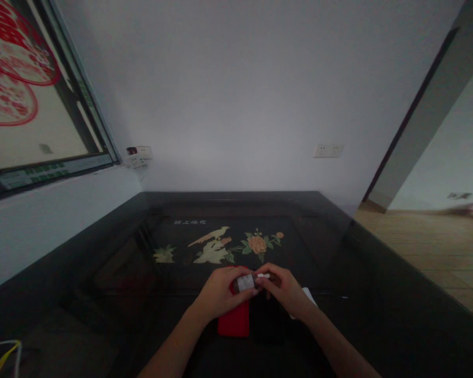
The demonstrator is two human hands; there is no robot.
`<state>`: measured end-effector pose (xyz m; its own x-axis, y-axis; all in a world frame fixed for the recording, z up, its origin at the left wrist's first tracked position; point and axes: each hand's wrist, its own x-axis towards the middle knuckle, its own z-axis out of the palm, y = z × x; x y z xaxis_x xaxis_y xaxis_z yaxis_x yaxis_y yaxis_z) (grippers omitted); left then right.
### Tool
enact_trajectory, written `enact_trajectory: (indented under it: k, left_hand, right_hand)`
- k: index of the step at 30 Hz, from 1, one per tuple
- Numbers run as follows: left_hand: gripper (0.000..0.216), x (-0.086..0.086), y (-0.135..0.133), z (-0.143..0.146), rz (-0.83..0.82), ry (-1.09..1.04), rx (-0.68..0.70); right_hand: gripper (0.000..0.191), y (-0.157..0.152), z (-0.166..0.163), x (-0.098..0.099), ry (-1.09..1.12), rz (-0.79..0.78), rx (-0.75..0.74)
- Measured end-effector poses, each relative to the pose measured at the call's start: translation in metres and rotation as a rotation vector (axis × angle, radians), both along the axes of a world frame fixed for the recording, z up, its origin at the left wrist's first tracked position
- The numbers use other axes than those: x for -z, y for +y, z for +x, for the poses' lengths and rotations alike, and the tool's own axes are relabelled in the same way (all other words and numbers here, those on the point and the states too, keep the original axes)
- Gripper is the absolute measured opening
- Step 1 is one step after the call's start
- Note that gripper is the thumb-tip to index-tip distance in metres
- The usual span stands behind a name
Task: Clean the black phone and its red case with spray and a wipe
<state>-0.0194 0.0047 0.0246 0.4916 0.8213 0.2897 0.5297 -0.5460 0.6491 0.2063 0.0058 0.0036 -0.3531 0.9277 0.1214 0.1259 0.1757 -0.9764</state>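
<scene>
My left hand and my right hand meet above a dark table. Both are closed round a small dark bottle with a white label, held lying sideways between them. The left hand grips the bottle's body, and the right hand's fingers pinch its right end. Under the hands a red flat case lies on the table, with a black flat object next to it on the right. A white piece of paper shows behind my right wrist.
The table top has an inlaid bird and flower picture. A white wall with sockets stands behind it, and a window with red paper cuttings is at the left. Yellow and white cables lie at the bottom left. A wooden floor opens to the right.
</scene>
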Motion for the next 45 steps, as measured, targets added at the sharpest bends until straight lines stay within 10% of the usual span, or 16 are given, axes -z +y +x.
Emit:
enact_trajectory:
  k: [45]
  left_hand:
    - [0.032, -0.0032, -0.0014, -0.0026, -0.009, -0.010, -0.018]
  right_hand:
    - [0.034, 0.0075, 0.0052, 0.0047, 0.200, -0.078, -0.029]
